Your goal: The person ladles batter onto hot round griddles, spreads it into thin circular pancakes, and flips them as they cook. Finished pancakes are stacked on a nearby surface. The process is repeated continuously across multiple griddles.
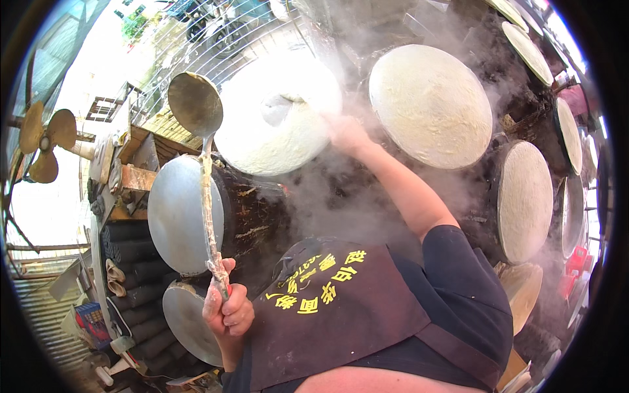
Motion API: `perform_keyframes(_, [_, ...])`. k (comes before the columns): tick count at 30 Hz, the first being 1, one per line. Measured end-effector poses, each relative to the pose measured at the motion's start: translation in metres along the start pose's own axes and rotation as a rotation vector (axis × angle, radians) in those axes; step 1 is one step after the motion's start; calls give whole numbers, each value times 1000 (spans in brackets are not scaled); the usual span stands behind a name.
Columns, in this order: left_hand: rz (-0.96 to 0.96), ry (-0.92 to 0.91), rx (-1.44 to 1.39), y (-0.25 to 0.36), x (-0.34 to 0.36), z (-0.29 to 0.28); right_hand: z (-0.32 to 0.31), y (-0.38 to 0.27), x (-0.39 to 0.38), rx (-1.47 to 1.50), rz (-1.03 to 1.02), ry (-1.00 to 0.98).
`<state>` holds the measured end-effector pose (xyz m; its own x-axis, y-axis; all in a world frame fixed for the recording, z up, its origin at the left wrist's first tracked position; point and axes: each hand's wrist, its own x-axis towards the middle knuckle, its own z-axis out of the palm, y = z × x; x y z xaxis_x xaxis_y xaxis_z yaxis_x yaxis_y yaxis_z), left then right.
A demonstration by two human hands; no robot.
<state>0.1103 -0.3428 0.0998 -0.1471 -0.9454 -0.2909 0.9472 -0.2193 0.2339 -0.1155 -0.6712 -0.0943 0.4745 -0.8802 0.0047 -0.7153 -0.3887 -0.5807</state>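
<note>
My left hand grips the flour-crusted long handle of a metal ladle, its round head raised beside a large white batter-covered round. My right hand reaches to that round's right rim; its fingers are blurred in steam, so their grip is unclear. The white layer has a folded or sunken grey-white patch near its middle. Right of it sits another round coated with pale batter. Below the ladle's head, beside its handle, is a bare grey metal round.
More coated rounds stand along the right, with red plastic items behind. Another metal round is at lower left, by dark stacked rolls. A fan is at far left, wire grating and a motorbike beyond. Steam drifts over the middle.
</note>
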Motion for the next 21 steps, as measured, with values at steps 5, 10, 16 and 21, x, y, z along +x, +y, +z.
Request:
perform_keyframes(5, [35,-1,-18,-13,-3,-23,8,24,-16,131,167,126])
perform_keyframes(10, [29,2,-7,-1,-9,-4,28,-11,-23,171,-28,177])
perform_keyframes(16, [29,-80,45,0,-16,-19,9,13,-21,203,131,208])
perform_keyframes(21, [45,0,79,-1,-17,-17,41,-19,-30,193,13,96])
